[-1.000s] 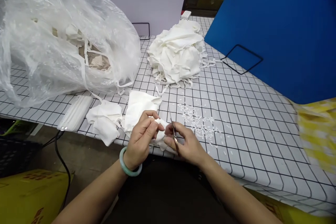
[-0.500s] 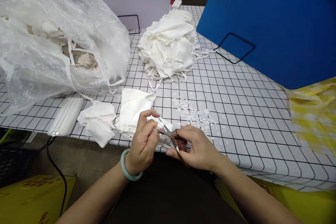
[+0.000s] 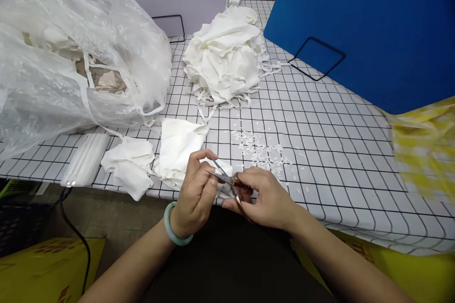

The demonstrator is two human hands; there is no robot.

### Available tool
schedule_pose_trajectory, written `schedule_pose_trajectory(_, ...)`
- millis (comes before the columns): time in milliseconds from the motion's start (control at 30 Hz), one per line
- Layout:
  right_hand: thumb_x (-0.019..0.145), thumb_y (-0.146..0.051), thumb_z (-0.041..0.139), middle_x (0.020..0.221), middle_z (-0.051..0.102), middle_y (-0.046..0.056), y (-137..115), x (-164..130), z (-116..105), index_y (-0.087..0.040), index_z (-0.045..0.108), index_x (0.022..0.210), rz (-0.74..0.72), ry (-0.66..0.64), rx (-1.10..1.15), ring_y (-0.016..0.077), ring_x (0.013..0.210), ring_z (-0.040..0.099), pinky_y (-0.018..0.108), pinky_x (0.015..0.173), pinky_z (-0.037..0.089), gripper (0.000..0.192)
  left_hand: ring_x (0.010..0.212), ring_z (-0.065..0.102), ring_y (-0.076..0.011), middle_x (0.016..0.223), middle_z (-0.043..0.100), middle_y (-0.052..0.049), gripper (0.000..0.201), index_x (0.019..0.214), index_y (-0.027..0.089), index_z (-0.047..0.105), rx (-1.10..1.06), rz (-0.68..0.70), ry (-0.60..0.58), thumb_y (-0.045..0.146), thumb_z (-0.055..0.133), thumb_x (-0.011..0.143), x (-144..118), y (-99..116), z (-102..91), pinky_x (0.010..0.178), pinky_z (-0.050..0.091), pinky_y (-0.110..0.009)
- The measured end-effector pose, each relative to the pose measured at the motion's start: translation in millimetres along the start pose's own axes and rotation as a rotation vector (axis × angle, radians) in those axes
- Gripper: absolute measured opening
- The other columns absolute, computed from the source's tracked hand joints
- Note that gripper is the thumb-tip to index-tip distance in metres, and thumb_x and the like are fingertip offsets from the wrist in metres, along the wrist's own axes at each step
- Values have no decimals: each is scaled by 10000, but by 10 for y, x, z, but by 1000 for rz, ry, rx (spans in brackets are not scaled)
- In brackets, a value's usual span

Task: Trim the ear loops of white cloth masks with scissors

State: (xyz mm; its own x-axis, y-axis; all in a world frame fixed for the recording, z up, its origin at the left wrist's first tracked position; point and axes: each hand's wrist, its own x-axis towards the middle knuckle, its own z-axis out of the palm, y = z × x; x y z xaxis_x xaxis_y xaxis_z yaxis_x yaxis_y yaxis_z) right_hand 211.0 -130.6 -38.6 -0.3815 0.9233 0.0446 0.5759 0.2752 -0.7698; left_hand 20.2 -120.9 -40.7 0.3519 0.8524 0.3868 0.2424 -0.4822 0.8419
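The left hand [image 3: 195,188] pinches a white cloth piece [image 3: 225,170] at the table's [image 3: 320,161] near edge while the right hand [image 3: 265,196] grips open scissors [image 3: 227,180] against it, so trimming seems underway, and closing the blades squarely looks next.

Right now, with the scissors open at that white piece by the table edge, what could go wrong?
1. The open scissors in the right hand point at the left hand's fingertips, which pinch the white piece; a nick seems possible.
2. The work sits at the table edge, so trimmings may drop off it.
3. Small white clippings are scattered nearby and could cling to the folded white cloth.
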Motion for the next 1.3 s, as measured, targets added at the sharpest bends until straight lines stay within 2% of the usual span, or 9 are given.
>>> schedule_pose_trajectory(567,850,-525,661,495,426,-44,73,-69,-1,-213,364,569,41,33,-11,103,494,381,247,524,318,515,1161,472,-251,1050,539,-124,274,883,163,581,16,41,-38,145,351,1033,36,-35,57,913,476,-371)
schedule_pose_trajectory(767,838,-559,678,474,380,-53,184,-181,16,-204,351,541,263,26,114,91,475,330,246,481,261,567,1168,489,-254,963,549,-107,252,916,169,587,-8,61,-92,156,366,1036,103,-87,163,903,477,-370)
schedule_pose_trajectory(833,805,-601,699,480,396,-51,236,-206,27,-207,406,551,392,66,240,95,468,347,244,462,273,552,1171,487,-256,908,548,-92,258,899,178,591,-48,16,-101,176,375,1039,111,-108,202,918,473,-371)
schedule_pose_trajectory(900,772,-647,711,542,495,-27,295,-230,23,-208,520,628,475,139,357,124,507,446,251,481,360,500,1169,494,-258,902,548,-89,273,875,183,598,-91,-43,-102,203,383,1041,100,-120,190,907,480,-364)
schedule_pose_trajectory(1000,776,-669,700,847,680,52,374,-252,9,-217,637,895,411,204,431,219,788,632,318,692,518,471,1133,525,-249,1028,563,-104,279,866,182,622,-133,-111,-74,226,405,1036,67,-102,-2,907,488,-362)
schedule_pose_trajectory(1067,782,-631,722,1066,689,79,394,-214,45,-240,617,1010,342,194,450,259,998,644,362,844,530,464,1103,546,-236,1115,559,-104,267,867,182,650,-171,-131,-2,226,438,1024,61,-54,-237,925,493,-361)
schedule_pose_trajectory(1167,717,-513,827,1241,648,76,333,-22,231,-264,566,1047,318,152,465,274,1126,624,385,914,524,488,1074,586,-228,1146,570,-93,267,839,181,688,-293,-131,156,224,481,1002,117,80,-622,947,511,-365)
schedule_pose_trajectory(1233,707,-436,835,1219,655,74,249,174,395,-257,560,1034,271,132,421,274,1099,631,398,909,522,463,1031,625,-225,1128,594,-92,275,823,175,699,-402,-123,214,221,489,993,187,198,-833,920,540,-371)
schedule_pose_trajectory(1300,766,-407,764,1026,691,61,166,368,502,-237,569,941,215,131,371,256,949,653,399,847,526,312,978,651,-218,1105,614,-95,286,814,167,706,-470,-104,246,215,487,991,247,310,-987,853,571,-358)
